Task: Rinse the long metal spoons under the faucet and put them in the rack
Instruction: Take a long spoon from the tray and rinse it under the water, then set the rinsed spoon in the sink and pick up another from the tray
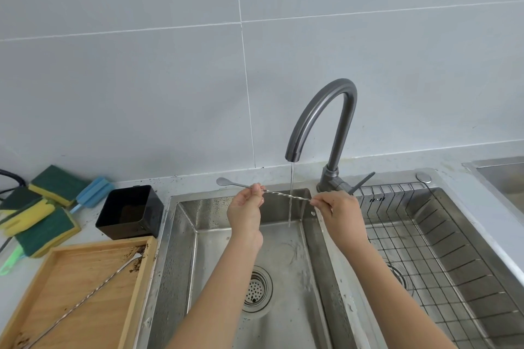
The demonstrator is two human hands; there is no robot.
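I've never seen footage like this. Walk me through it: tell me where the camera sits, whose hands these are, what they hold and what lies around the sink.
There is one picture, taken by a wide-angle camera worn on a person's head, looking forward and down. No machine is involved: a person works with two bare hands.

The left hand and right hand each pinch one long twisted metal spoon, held level so the thin stream from the curved grey faucet runs over its middle. Its bowl sticks out past the left hand.

Below is the steel sink basin with a round drain. To the right sits the wire drying rack, with no spoon visible in it. To the left, a wooden tray holds a second long metal spoon and dark crumbs. Behind it stand a black square container and several green-and-yellow sponges.
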